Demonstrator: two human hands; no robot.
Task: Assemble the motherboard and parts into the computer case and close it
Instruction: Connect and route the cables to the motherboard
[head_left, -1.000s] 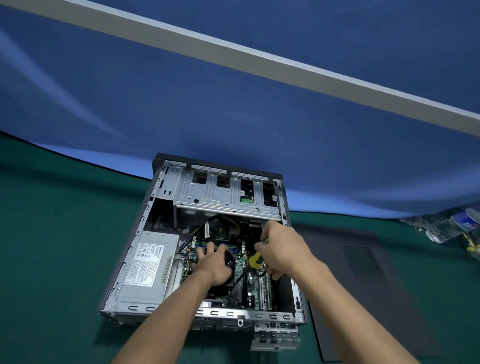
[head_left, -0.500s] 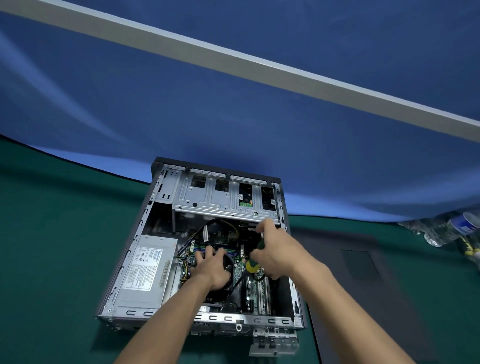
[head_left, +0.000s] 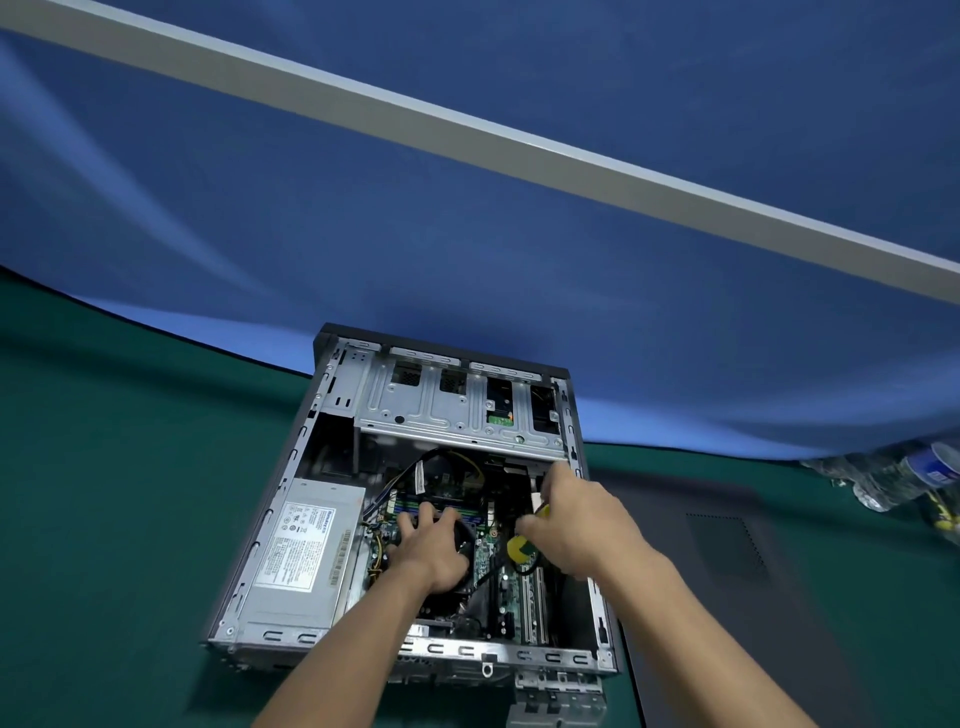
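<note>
Computer case, open side up, lies flat on a green table. Inside the case, the motherboard sits right of the grey power supply, below the metal drive cage. The left hand rests on the black cooler fan over the motherboard, fingers spread loosely. The right hand grips a yellow-handled screwdriver near the case's right wall. A dark side panel lies flat right of the case.
</note>
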